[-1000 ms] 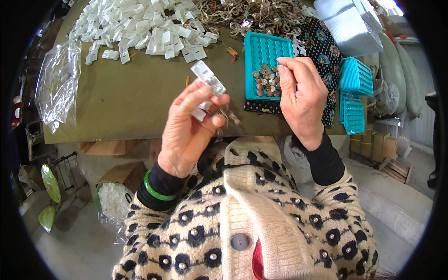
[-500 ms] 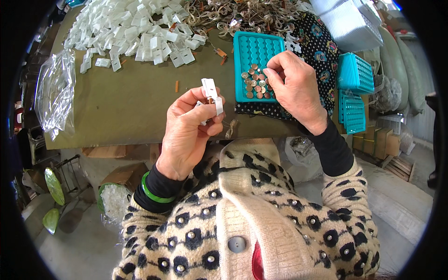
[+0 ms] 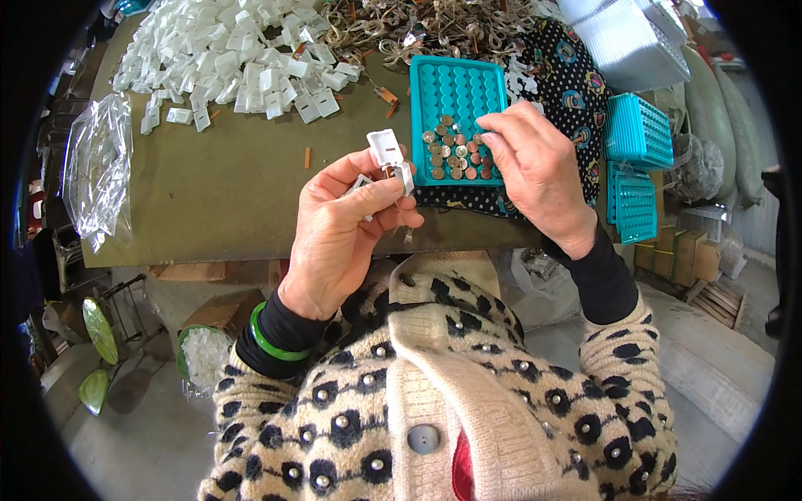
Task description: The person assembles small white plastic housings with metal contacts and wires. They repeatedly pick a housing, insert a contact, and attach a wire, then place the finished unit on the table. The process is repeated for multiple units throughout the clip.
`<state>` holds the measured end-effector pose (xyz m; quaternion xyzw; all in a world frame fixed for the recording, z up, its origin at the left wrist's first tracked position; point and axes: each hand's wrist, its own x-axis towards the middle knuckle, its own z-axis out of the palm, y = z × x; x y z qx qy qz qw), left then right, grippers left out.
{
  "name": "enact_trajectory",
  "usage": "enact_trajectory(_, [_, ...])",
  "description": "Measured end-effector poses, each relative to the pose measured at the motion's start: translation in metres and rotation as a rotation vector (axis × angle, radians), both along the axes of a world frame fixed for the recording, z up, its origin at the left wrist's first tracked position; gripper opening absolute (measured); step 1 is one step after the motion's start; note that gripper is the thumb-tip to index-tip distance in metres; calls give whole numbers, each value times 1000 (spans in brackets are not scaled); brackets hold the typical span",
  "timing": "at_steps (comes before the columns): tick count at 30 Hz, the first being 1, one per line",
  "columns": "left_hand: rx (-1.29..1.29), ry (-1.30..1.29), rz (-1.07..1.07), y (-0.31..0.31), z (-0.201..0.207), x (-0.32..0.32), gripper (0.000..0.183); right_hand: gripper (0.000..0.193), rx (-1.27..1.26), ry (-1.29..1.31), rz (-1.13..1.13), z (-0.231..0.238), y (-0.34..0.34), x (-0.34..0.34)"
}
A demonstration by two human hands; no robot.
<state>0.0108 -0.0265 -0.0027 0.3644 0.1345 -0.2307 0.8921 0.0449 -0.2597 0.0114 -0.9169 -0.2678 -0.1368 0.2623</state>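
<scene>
My left hand [image 3: 334, 221] grips a small white plastic case [image 3: 385, 148] with its lid folded up. Another white piece and a short bit of wire poke out among those fingers. Over the turquoise tray [image 3: 424, 92], the thumb and forefinger of my right hand [image 3: 539, 171] are pinched together. Whatever they hold, if anything, is too small to make out. Several round button cells [image 3: 458, 152], silver and copper-toned, lie in the near half of the tray, by these fingertips. The far half shows bare round pockets.
A heap of white plastic cases [image 3: 242, 54] and a tangle of thin wires [image 3: 418, 29] cover the table's far side. Clear plastic bags [image 3: 100, 171] lie at left. Patterned black cloth [image 3: 572, 100] runs under the tray; stacked turquoise trays [image 3: 639, 134] stand at right.
My left hand has moved slightly right, and the case in it is tilted more open to view. My right hand has shifted slightly right and down over the tray, still pinched.
</scene>
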Motion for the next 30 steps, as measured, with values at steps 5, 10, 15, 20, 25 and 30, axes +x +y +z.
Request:
enact_trajectory(5, [14,-27,16,0,1,1,28,18,-134,-50,51,-3,0,1])
enact_trajectory(10, [29,-53,46,1,0,1,30,16,-109,9,74,1,1,3])
enact_trajectory(15, [106,-59,77,3,-2,2,30,14,64,-27,87,14,18,-2])
enact_trajectory(20, [135,-110,104,0,-1,-1,28,19,134,-114,161,15,51,-16])
enact_trajectory(25, [154,-149,119,0,2,-7,27,23,-44,-311,192,2,70,-17])
enact_trajectory(30, [98,-85,98,4,4,-8,27,24,80,-110,106,11,69,-26])
